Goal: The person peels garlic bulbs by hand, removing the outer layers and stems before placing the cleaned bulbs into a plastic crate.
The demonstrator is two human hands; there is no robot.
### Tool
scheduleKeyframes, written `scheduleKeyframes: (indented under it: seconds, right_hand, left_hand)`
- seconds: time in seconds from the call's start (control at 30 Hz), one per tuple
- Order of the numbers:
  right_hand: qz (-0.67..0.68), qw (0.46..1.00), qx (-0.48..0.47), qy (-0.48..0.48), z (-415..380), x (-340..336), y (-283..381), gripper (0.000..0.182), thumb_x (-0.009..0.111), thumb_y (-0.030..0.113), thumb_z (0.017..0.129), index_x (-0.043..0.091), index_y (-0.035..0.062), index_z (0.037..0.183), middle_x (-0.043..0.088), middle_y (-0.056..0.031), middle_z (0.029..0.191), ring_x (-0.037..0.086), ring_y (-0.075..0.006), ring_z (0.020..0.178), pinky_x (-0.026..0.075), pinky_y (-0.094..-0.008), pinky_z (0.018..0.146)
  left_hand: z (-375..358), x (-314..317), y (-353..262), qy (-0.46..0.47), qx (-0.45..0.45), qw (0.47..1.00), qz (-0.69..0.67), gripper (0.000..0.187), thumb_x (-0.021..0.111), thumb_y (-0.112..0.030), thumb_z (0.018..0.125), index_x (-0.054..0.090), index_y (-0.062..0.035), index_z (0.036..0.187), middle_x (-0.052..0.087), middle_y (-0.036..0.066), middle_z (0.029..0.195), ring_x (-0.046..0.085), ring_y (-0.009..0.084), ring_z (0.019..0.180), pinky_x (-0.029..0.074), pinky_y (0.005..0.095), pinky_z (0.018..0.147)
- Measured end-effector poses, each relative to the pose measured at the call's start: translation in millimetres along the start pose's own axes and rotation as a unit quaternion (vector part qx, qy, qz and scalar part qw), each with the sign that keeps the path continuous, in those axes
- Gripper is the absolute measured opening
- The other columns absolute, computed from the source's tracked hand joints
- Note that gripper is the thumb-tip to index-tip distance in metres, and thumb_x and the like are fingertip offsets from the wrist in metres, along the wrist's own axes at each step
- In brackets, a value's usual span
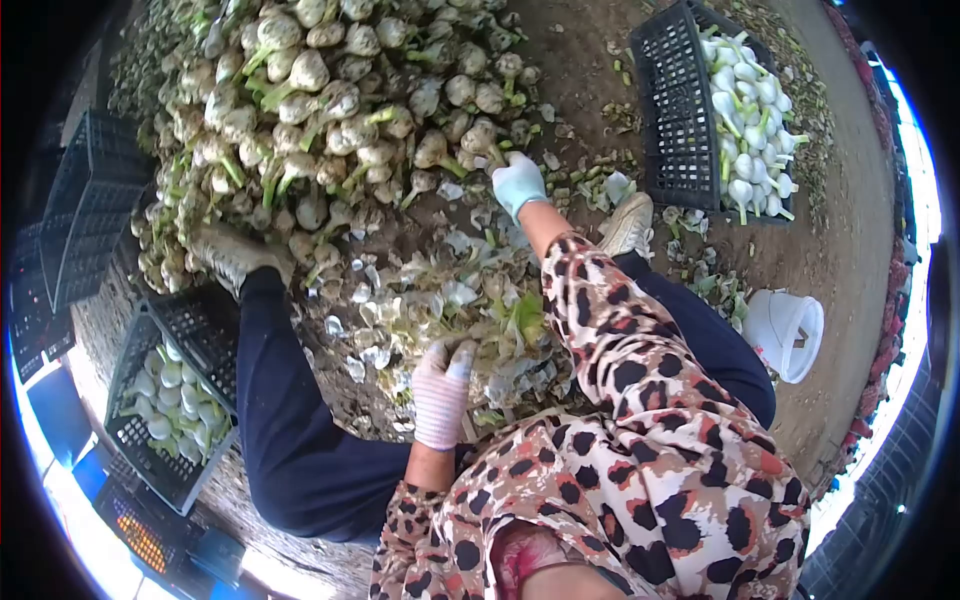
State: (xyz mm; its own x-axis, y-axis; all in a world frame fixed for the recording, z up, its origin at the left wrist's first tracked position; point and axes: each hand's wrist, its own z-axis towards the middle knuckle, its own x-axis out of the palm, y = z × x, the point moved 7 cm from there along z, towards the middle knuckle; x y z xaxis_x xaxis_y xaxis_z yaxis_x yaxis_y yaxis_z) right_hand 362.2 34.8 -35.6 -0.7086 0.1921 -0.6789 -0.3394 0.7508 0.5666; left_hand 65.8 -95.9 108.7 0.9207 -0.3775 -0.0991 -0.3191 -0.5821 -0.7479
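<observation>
A big pile of unpeeled garlic bulbs (330, 110) with green stalks lies on the dirt in front of me. My right hand (519, 184), in a pale blue glove, reaches out to the pile's near right edge, and its fingers curl on a bulb (483, 137) there. My left hand (441, 392), in a white and pink glove, stays close to my body. It rests on a heap of skins and cut stalks (470, 300) between my legs. Whether it holds anything is hidden.
A black crate (680, 110) of peeled white bulbs stands at the top right, and another crate (135, 440) with peeled bulbs sits at the lower left by my leg. Empty black crates (90, 200) stand at the left. A white bucket (785, 335) sits on the dirt at the right.
</observation>
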Motion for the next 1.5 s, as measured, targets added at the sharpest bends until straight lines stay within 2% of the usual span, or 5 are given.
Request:
scheduleKeyframes:
  seconds: [0.3,0.6,0.73,0.97,1.5]
  right_hand:
    - [0.04,0.869,-0.439,0.223,-242.0,-92.0,79.5,0.033,0.057,0.001,0.083,0.062,0.0003,0.116,0.064,-0.0168,0.108,0.064,-0.0295,0.099,0.051,-0.0362,0.088]
    - [0.429,0.842,-0.103,0.31,-338.2,-116.5,57.9,0.037,0.05,0.005,0.101,0.05,-0.0028,0.137,0.061,-0.0064,0.115,0.06,-0.0131,0.1,0.05,-0.0287,0.094]
    - [0.361,0.835,-0.274,0.311,-363.3,-119.7,74.1,0.055,0.07,0.037,0.093,0.054,-0.0011,0.13,0.063,-0.0062,0.116,0.058,-0.0113,0.104,0.048,-0.0277,0.093]
    - [0.477,0.779,-0.271,0.304,-382.6,-123.7,72.7,0.041,0.068,0.029,0.096,0.059,-0.0005,0.122,0.066,-0.0056,0.111,0.06,-0.0103,0.099,0.049,-0.0268,0.09]
    - [0.418,0.792,-0.233,0.378,-387.2,-130.6,66.8,0.034,0.067,0.023,0.096,0.063,-0.0014,0.119,0.067,-0.0048,0.106,0.063,-0.0085,0.091,0.053,-0.0236,0.078]
  left_hand:
    - [-19.7,3.5,-40.1,0.112,0.127,0.942,-0.289,0.1,0.079,-0.016,0.079,0.016,-0.0075,0.157,0.035,0.017,0.151,0.048,0.025,0.129,0.05,0.0378,0.1]
    - [-99.9,-12.5,-78.7,0.097,0.225,0.922,-0.299,0.097,0.082,-0.002,0.074,0.026,-0.0075,0.153,0.049,0.009,0.134,0.053,0.0203,0.12,0.047,0.0334,0.103]
    - [-119.4,-6.1,-80.8,0.11,0.274,0.92,-0.26,0.102,0.084,-0.001,0.072,0.025,-0.0073,0.154,0.05,0.009,0.134,0.053,0.0202,0.12,0.047,0.0338,0.103]
    - [-164.9,-16.1,-104.3,-0.069,0.463,0.87,0.153,0.101,0.094,-0.025,0.061,0.041,0.0009,0.143,0.057,0.011,0.129,0.058,0.0214,0.116,0.049,0.0337,0.1]
    - [-176.5,-9.5,-97.8,0.093,0.278,0.94,-0.176,0.096,0.092,-0.011,0.066,0.038,0.0022,0.143,0.057,0.013,0.129,0.058,0.0197,0.114,0.051,0.0319,0.097]
